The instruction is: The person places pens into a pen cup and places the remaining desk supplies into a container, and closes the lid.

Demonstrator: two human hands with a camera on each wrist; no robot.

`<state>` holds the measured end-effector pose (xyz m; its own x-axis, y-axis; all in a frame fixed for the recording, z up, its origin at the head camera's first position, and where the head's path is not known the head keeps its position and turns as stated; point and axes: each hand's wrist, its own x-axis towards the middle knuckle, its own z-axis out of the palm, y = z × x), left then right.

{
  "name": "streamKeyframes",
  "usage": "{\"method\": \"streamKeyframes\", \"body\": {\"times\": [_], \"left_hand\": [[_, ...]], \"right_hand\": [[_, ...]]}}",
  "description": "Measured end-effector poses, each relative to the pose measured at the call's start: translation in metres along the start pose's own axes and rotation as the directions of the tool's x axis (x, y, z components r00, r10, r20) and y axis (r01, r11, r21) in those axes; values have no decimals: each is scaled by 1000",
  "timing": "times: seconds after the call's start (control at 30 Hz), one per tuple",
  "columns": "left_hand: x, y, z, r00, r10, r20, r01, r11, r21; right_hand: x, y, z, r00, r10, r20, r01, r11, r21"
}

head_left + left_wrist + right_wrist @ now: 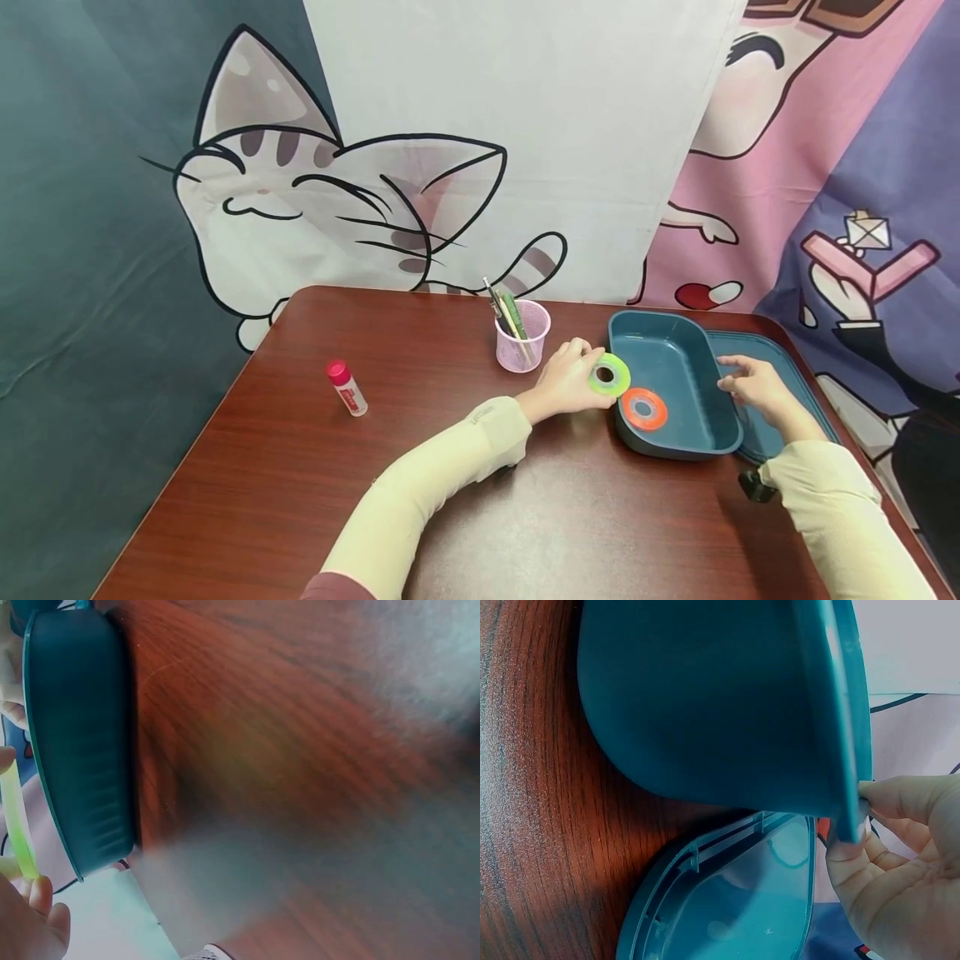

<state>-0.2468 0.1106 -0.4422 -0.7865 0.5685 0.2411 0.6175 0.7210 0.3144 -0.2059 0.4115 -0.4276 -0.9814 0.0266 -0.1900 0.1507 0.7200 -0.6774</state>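
Observation:
My left hand (568,379) grips a yellow-green roll of tape (620,371) just above the left rim of a teal plastic box (678,417). In the left wrist view the tape roll (18,825) appears edge-on between thumb and fingers, beside the box's outer wall (82,742). Inside the box, against its near left side, an orange roll of tape (657,410) is seen. My right hand (757,387) is at the box's right side; in the right wrist view, thumb and fingers of that hand (900,855) pinch the box rim (845,750).
The box's teal lid (780,367) lies on the table to its right, partly under my right arm. A pink mesh cup (517,354) with pens stands behind my left hand. A glue stick (347,388) with a red cap is on the brown table (247,492) at left.

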Motion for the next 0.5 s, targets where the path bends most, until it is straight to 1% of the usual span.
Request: {"method": "streamKeyframes", "body": {"times": [0.17, 0.37, 0.5], "left_hand": [[10, 5, 1, 1000, 0, 29, -1, 998, 55], [25, 13, 1, 995, -31, 97, 25, 997, 66], [32, 18, 1, 991, -44, 123, 35, 997, 72]], "right_hand": [[0, -1, -1, 1000, -6, 0, 6, 1000, 1], [0, -3, 0, 1000, -2, -6, 2, 1000, -3], [0, -2, 0, 1000, -6, -8, 6, 1000, -2]]}}
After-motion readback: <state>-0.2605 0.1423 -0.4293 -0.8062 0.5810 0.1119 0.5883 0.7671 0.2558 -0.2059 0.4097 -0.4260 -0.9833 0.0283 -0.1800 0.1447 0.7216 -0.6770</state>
